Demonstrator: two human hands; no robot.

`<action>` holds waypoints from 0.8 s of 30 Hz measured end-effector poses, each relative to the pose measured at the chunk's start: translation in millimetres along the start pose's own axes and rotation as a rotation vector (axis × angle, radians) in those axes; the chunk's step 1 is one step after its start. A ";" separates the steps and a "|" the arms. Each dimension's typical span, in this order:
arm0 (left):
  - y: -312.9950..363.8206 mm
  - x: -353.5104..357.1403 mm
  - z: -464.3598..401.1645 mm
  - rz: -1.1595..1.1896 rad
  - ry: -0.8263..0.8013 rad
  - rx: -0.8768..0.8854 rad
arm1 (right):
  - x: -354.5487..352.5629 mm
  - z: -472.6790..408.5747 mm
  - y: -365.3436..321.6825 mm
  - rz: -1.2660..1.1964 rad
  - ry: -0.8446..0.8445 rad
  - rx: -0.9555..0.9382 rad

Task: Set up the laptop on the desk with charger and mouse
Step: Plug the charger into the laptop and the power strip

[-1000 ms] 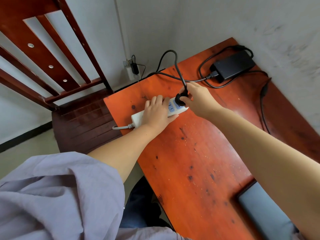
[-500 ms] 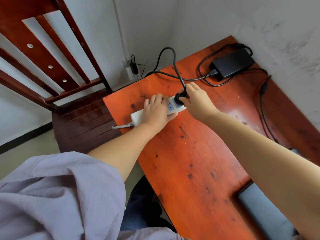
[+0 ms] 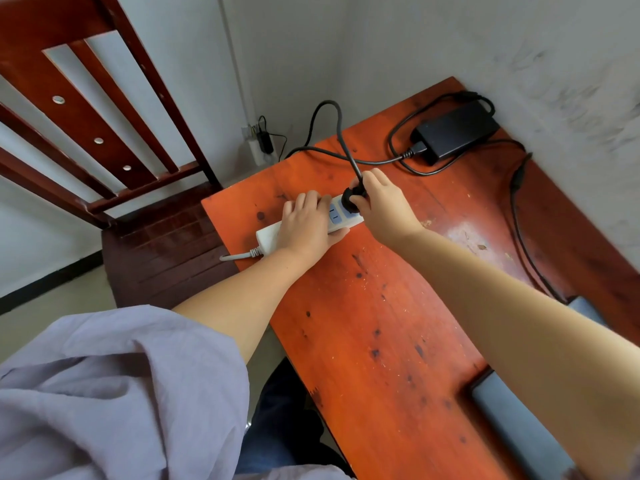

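Right grip (image 3: 377, 202) was pinched tight on the black plug (image 3: 351, 196) right at the end socket of the white power strip (image 3: 268, 235), my left grip (image 3: 304, 226) wrapped over the strip on the surface (image 3: 381, 323), charger brick (image 3: 457, 131) back by the wall corner.

You can read no text anywhere here. The power strip (image 3: 268, 235), the plug (image 3: 351, 197) and the charger brick (image 3: 457, 133) show you no legible label.

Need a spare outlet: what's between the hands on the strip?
Head view: one unused blue socket on the power strip; the right hand pinches the plug.
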State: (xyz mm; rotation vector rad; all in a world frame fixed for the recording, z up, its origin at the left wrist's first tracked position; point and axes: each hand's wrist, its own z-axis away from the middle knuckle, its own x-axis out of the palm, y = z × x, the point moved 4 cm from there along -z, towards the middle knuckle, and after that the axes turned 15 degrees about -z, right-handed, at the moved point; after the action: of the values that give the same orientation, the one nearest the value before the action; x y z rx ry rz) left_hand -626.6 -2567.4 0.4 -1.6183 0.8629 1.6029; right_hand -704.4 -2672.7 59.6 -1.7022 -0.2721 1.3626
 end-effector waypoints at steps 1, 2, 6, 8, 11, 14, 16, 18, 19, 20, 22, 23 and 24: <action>-0.1 0.0 -0.4 -0.001 0.001 -0.001 | 0.0 -1.4 -0.3 -0.005 -0.006 0.000; -0.2 -0.3 -1.2 -0.003 0.002 -0.001 | -1.5 -4.8 -0.6 -0.013 -0.013 0.011; 0.1 -1.2 -0.7 -0.001 0.009 -0.006 | -5.7 -9.1 -0.2 -0.043 -0.019 0.036; 0.4 -1.4 -0.8 0.008 0.010 -0.001 | -3.4 -2.3 -0.5 -0.028 -0.019 0.010; 0.2 -1.3 -1.1 0.026 0.004 0.000 | -0.3 5.3 0.4 0.029 -0.029 -0.032; 0.2 -1.2 -0.9 0.028 -0.002 -0.002 | -2.1 3.6 -0.3 0.013 -0.032 -0.027; -0.1 -1.6 -1.0 0.017 0.009 0.001 | -7.2 -4.0 -1.9 -0.041 -0.054 0.007; -0.2 -1.3 0.0 0.002 0.018 0.001 | -11.3 -12.1 -2.9 -0.065 -0.088 0.041; -0.3 -1.1 0.4 -0.004 0.021 0.001 | -11.3 -13.7 -3.1 -0.058 -0.101 0.043; 0.1 -0.9 0.6 -0.005 0.020 0.003 | -10.3 -12.5 -3.0 -0.048 -0.104 0.036; 0.1 -0.8 -0.5 -0.002 0.015 0.004 | -6.6 -7.5 -1.1 -0.036 -0.089 0.016; 0.3 -0.9 -0.8 0.000 0.013 0.004 | -5.3 -5.5 0.0 -0.037 -0.082 0.012; 0.5 -1.3 -1.0 0.002 0.015 0.003 | -5.1 -5.8 0.6 -0.038 -0.080 0.013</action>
State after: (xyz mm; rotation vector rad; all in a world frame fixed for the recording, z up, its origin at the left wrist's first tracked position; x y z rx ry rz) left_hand -626.5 -2568.5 1.6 -1.6295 0.8744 1.5924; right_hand -701.5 -2679.3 62.4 -1.6269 -0.3383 1.4035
